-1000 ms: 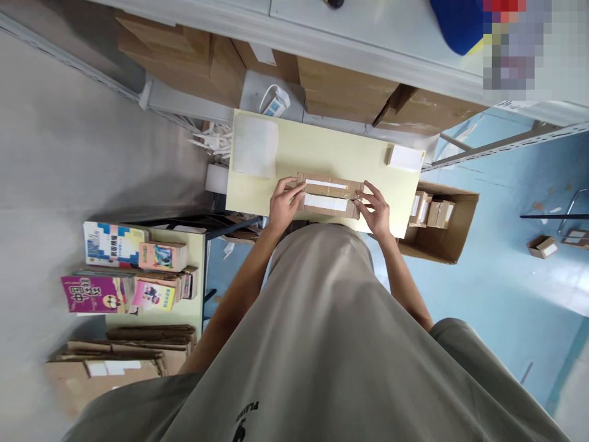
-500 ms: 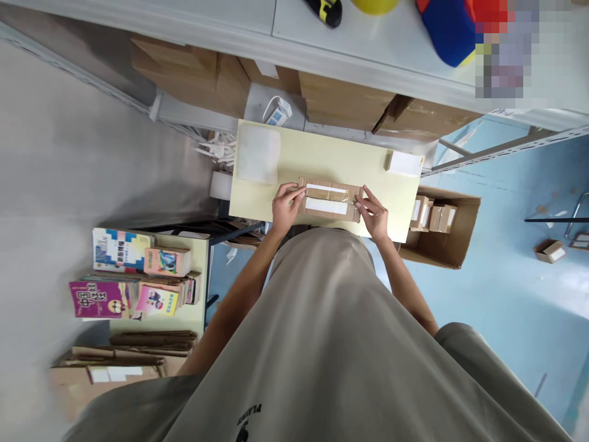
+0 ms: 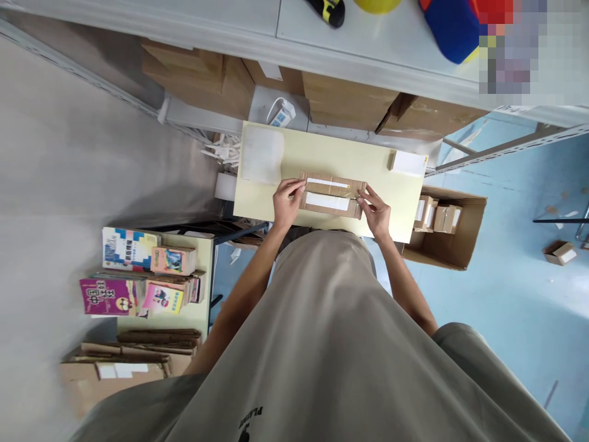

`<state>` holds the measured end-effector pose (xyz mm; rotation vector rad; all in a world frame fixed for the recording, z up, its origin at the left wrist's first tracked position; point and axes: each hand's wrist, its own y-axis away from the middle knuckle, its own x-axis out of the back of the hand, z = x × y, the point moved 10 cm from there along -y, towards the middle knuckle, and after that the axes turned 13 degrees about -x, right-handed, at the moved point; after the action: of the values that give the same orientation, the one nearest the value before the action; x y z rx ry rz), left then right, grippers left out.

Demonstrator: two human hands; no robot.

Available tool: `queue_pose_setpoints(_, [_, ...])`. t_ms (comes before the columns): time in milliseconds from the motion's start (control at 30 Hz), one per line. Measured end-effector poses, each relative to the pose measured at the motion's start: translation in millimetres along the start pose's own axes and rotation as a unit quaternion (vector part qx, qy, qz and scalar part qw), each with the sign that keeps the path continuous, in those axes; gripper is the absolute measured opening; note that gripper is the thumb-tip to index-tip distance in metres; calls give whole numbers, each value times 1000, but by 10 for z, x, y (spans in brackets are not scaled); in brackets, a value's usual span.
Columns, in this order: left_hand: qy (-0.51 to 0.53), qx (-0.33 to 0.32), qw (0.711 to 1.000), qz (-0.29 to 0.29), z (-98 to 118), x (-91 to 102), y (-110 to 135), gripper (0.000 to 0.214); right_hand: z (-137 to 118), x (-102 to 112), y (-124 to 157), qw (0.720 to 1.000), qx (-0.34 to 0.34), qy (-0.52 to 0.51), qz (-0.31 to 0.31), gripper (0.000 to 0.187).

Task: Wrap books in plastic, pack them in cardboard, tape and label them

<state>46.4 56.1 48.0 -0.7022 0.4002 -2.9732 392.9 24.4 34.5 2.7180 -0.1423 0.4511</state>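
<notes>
A small brown cardboard box [image 3: 338, 189] lies on the pale yellow table in front of me. Two white strips run along its top, and a dark seam shows lengthwise between two flaps. At its left end, my left hand [image 3: 286, 202] is closed, thumb and fingers pinching the edge of the cardboard. My right hand [image 3: 376, 212] grips the right end near the seam, fingertips on the flap edges. What is inside the box cannot be seen.
A white sheet stack [image 3: 262, 153] and a white box [image 3: 408, 162] rest on the table [image 3: 340, 144]. Right of it stands an open carton [image 3: 460, 245] holding small boxes. Books [image 3: 108, 298] sit on a side table at left. A shelf [image 3: 368, 80] with cartons crosses the far side.
The seam between the box's two flaps has opened into a wider dark line, and the far flap is more raised. Both hands keep hold of the ends. The view has shifted slightly.
</notes>
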Motion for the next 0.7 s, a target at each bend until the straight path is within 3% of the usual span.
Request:
queue_pose_setpoints(200, [17,-18,998,49,-123,-55,52,65,-12,-23,-30,995,54,79,8,78])
queue_pose_setpoints(367, [28,-12,999,31,-169,-73,52,64,3,-32,-29,989,70,129,16,72])
queue_pose_setpoints(700, [59,57,997,-3,-277,-68,60,70,5,-31,-46,998,23,54,-12,74])
